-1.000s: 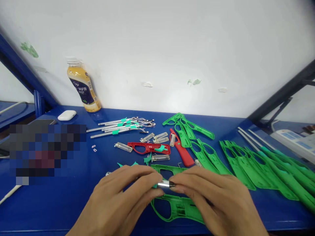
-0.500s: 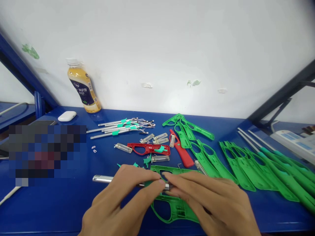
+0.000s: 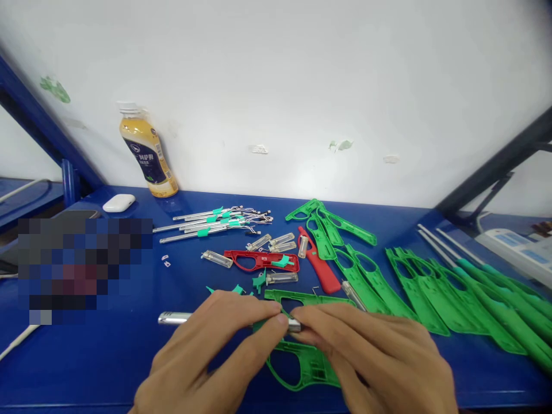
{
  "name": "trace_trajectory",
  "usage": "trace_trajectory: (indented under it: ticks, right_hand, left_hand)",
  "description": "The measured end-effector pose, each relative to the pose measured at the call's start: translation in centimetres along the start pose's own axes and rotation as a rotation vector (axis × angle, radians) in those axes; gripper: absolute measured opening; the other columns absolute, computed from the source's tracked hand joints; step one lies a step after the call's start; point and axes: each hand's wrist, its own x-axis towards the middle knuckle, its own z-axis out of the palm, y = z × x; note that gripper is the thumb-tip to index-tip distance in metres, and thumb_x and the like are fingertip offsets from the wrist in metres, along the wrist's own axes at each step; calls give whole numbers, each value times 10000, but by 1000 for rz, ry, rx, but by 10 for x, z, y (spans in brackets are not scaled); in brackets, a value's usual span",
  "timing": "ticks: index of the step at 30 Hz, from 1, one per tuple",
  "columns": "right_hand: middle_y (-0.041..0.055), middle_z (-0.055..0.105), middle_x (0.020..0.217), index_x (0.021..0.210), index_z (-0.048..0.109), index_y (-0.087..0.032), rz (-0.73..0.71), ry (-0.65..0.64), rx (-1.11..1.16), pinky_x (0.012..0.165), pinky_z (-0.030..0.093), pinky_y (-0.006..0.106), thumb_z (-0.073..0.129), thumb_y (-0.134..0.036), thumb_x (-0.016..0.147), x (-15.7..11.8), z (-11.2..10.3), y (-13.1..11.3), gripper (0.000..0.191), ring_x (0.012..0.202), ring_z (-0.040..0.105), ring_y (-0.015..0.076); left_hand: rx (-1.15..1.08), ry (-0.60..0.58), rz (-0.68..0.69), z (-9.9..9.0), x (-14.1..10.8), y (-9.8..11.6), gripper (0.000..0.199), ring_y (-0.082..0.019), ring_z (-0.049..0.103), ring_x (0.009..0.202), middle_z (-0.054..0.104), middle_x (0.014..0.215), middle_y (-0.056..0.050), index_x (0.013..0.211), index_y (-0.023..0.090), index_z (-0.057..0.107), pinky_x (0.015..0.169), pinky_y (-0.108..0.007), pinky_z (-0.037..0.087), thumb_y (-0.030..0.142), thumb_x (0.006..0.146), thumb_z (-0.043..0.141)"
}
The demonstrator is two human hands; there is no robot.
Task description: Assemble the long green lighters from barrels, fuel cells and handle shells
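My left hand (image 3: 219,351) pinches a metal lighter tube (image 3: 172,318), which lies crosswise under its fingers. The tube's right end shows at the fingertips of my right hand (image 3: 371,351). The right fingers are closed at that end, and anything small between them is hidden. Below the hands rests an open green lighter shell half (image 3: 313,365); just behind them is another green half (image 3: 297,298). Beyond lie a red shell half (image 3: 263,260), a red handle piece (image 3: 322,267), a teal trigger (image 3: 259,280) and a clear fuel tank (image 3: 282,278).
Several metal tubes with wires (image 3: 207,224) lie at the back left. Green shell halves (image 3: 431,293) and lighters with long rods (image 3: 495,299) spread to the right. A yellow bottle (image 3: 149,155), white earbud case (image 3: 119,203) and white power strip (image 3: 517,253) stand farther out.
The tube has shifted slightly left, and more of its right end shows between the fingertips. Both hands remain together over the green shell halves.
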Motion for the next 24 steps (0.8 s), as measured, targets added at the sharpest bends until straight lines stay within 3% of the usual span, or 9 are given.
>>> trace_trajectory:
  ticks: [6, 14, 20, 24]
  right_hand:
    - [-49, 827, 926, 1040, 753, -287, 123, 43, 37, 589, 585, 142, 623, -250, 1016, 3, -9, 4, 137, 740, 796, 113]
    - [-69, 747, 768, 949, 749, -320, 353, -106, 259, 574, 564, 142, 646, -348, 1006, 3, -9, 3, 121, 696, 749, 103]
    - [-72, 803, 908, 1038, 783, -380, 431, -176, 253, 627, 588, 154, 679, -446, 981, -4, -5, 5, 136, 790, 769, 115]
    - [-62, 818, 931, 1108, 791, -367, 399, -173, 294, 706, 608, 145, 594, -362, 1038, 1, -7, 5, 209, 797, 783, 101]
  left_hand:
    - [40, 33, 31, -4, 12, -8, 360, -117, 757, 982, 775, 1167, 47, 1216, 346, 716, 863, -229, 632, 118, 1022, 517]
    - [74, 38, 2, -1, 5, 2, 321, -108, 743, 1069, 761, 1194, 94, 1202, 397, 752, 1103, -235, 497, 179, 1037, 584]
    - [90, -51, 83, -4, 3, -7, 511, -116, 714, 1144, 735, 1249, 60, 1322, 403, 694, 1103, -241, 503, 50, 1008, 499]
    - [69, -127, 126, -6, 2, -13, 496, -104, 698, 1131, 698, 1283, 17, 1374, 368, 660, 1045, -216, 536, 67, 1012, 504]
